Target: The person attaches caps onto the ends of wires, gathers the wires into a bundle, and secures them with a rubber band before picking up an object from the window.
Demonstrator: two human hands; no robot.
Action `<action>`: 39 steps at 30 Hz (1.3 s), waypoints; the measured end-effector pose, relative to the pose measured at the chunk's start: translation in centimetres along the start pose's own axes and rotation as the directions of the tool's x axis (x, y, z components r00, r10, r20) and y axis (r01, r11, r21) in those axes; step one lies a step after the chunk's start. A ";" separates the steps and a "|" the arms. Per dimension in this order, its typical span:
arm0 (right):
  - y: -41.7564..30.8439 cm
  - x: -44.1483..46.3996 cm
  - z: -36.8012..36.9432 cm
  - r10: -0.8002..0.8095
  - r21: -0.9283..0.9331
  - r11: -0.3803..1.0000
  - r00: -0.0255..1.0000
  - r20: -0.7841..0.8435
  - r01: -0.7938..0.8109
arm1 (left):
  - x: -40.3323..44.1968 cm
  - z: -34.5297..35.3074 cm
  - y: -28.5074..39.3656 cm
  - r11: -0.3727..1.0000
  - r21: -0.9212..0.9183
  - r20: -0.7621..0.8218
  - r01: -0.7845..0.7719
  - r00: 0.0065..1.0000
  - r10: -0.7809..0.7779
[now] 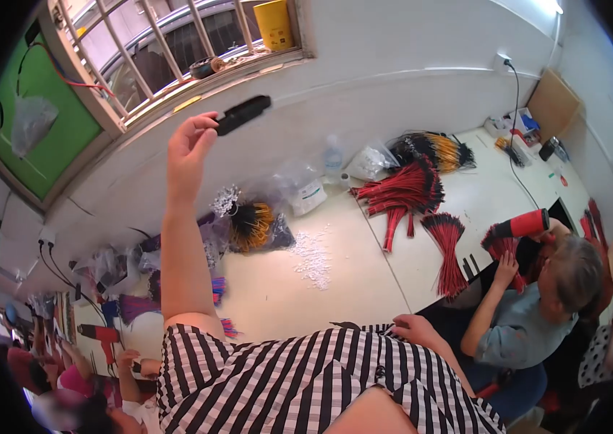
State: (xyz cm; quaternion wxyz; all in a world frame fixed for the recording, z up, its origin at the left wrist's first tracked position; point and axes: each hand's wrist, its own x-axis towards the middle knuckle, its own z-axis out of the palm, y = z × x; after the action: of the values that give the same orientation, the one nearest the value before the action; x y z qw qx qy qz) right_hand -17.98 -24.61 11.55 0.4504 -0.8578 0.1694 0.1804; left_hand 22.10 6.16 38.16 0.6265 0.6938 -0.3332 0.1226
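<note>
My left hand (194, 137) is raised high in front of the wall, below the barred window. Its thumb and fingers are closed on one end of a flat, elongated black object (245, 114), whose exact kind I cannot make out. Low beside my striped shirt, at the table's near edge, is my right hand (418, 331). Its fingers are loosely apart with no object visible in them, though the shirt partly hides them. Many small white pieces (312, 257) lie scattered on the white table (277, 300) between my hands.
Bundles of red and black wires (447, 253) and yellow and black wires (252, 226) lie on the table, with plastic bags (306, 192) along the wall. At right, a co-worker (556, 296) holds a red heat gun (520, 223) over wires. Other people sit at lower left.
</note>
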 end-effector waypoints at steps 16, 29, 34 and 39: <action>-20.1 -4.9 -8.6 -0.844 -0.312 0.521 0.425 -0.328 0.794 | -16.6 8.7 10.6 0.946 -0.206 0.553 0.250 0.827 -0.098; -13.9 -4.0 -4.5 -0.703 0.116 0.701 0.709 -0.049 0.703 | -31.4 12.6 9.3 0.849 -0.049 0.271 0.526 0.825 -0.495; -6.9 -2.3 -2.5 -0.532 0.230 0.843 0.819 0.216 0.486 | -38.1 16.7 8.0 0.706 -0.182 0.097 0.684 0.727 -0.680; 0.0 -0.9 -1.7 -0.376 -0.151 0.888 0.875 0.305 0.434 | -54.8 14.6 1.2 0.365 0.468 0.061 0.805 0.383 -0.922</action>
State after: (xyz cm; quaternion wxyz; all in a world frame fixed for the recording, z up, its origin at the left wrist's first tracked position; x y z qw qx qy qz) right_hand -18.53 -25.95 12.90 0.4018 -0.8853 -0.0980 0.2129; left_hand -23.19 9.18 4.22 0.3924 0.8749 0.0225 -0.2829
